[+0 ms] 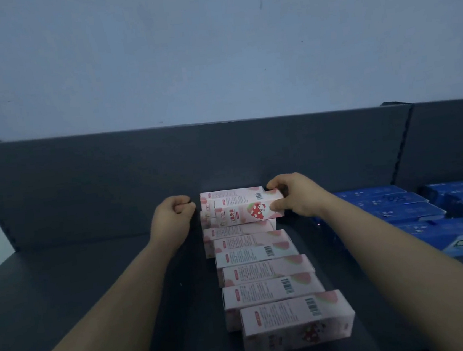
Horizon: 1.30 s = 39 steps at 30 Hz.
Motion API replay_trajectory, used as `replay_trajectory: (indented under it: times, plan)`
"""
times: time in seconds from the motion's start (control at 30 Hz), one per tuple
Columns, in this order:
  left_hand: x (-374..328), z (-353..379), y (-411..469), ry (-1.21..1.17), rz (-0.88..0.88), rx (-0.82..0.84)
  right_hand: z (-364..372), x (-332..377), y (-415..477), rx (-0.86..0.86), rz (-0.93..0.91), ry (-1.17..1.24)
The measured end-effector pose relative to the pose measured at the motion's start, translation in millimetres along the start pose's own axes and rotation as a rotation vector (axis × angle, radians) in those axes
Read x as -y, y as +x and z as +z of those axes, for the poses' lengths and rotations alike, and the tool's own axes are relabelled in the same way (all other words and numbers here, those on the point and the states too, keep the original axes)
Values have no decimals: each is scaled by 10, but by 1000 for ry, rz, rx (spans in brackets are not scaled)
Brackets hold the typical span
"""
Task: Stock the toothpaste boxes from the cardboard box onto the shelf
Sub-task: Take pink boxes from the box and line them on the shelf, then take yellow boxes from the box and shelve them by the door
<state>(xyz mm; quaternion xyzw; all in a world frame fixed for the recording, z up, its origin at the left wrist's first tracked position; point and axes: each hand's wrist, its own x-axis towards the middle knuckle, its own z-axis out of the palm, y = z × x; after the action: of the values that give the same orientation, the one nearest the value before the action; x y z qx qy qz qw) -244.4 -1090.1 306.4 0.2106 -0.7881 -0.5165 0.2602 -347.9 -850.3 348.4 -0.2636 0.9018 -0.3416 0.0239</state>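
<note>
Several pink and white toothpaste boxes lie in a row running from the front of the dark shelf toward its back panel. My right hand grips the right end of one pink toothpaste box with a strawberry cartoon, held tilted over the rear of the row. My left hand is a closed fist just left of that box, holding nothing and not touching it. The cardboard box is out of view.
Several blue packages lie in rows on the shelf to the right, close to my right forearm. The shelf's dark back panel rises behind the row, with a pale wall above. Bare shelf surface lies left of the row.
</note>
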Motion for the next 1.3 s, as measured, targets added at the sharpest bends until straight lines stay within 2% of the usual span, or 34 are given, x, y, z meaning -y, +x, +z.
replay_trajectory:
  times: [0.2,0.37,0.5,0.7,0.83,1.0,1.3]
  plan:
    - [-35,-28,-241,-8,70,-2,144,-16,-80,-40,73,-1]
    - [-247,23,-368,12,210,30,-20,22,-402,-159,13,-122]
    - [-528,189,-535,90,357,100,-208,-12,-792,-240,-55,-265]
    - [-969,693,-1038,181,549,260,-554,-268,-1568,-315,8,-354]
    - [-1313,1167,-1555,166,699,345,-884,-551,-2242,-359,101,-383]
    - [-1637,1900,-2450,105,805,505,-1315,-1031,-3273,-406,256,-444]
    - [-1870,3255,-4500,89,803,900,-1875,-2035,-5588,-454,644,-438]
